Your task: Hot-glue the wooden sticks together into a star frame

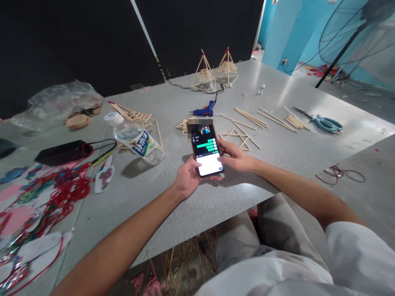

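Both of my hands grip a smartphone [207,149] above the grey table. My left hand [189,176] wraps its lower left side, thumb over the bright lower part of the screen. From the right, my right hand [233,156] holds the phone's edge, its thumb also at the screen. Green message bubbles show on the dark upper part. Just behind the phone lie a small stick frame [184,126] and a star-shaped stick frame [237,137]. A plastic bottle [139,142] with a white cap stands left of my left hand.
A blue glue gun [205,108] lies beyond the phone, its cord running back. Two stick pyramids [203,78] stand at the rear. Loose sticks [251,117] and blue-handled scissors [327,123] are on the right. Red cords [74,185], a black box [63,153] and plastic wrap [61,100] occupy the left.
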`<move>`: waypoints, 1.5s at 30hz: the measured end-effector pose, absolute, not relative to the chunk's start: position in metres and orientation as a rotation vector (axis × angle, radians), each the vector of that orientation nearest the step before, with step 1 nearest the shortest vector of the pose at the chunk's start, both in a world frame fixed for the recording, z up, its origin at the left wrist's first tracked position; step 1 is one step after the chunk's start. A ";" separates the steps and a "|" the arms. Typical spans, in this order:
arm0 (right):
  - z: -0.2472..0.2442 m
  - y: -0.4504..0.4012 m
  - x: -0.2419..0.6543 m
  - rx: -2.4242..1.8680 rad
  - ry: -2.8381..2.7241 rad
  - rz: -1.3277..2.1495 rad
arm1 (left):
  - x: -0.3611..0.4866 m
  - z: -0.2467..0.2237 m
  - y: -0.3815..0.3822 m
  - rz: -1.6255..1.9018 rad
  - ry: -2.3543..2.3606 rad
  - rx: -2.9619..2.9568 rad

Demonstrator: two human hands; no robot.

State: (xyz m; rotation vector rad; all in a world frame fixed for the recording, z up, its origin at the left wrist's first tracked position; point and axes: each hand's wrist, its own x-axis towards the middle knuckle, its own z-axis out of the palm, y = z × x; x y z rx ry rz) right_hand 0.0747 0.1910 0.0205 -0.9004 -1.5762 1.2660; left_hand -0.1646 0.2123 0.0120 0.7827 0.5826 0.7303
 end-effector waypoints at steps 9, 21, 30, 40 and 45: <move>0.016 0.193 0.076 -0.873 -1.592 1.237 | -0.165 0.010 0.214 0.723 0.572 0.789; 0.015 0.193 0.079 -0.855 -1.654 1.187 | -0.163 0.014 0.212 0.733 0.606 0.796; 0.014 0.193 0.079 -0.855 -1.648 1.215 | -0.162 0.014 0.211 0.733 0.627 0.803; 0.012 0.194 0.079 -0.838 -1.628 1.250 | -0.160 0.020 0.209 0.736 0.647 0.805; 0.010 0.192 0.080 -0.858 -1.647 1.221 | -0.159 0.022 0.208 0.741 0.669 0.826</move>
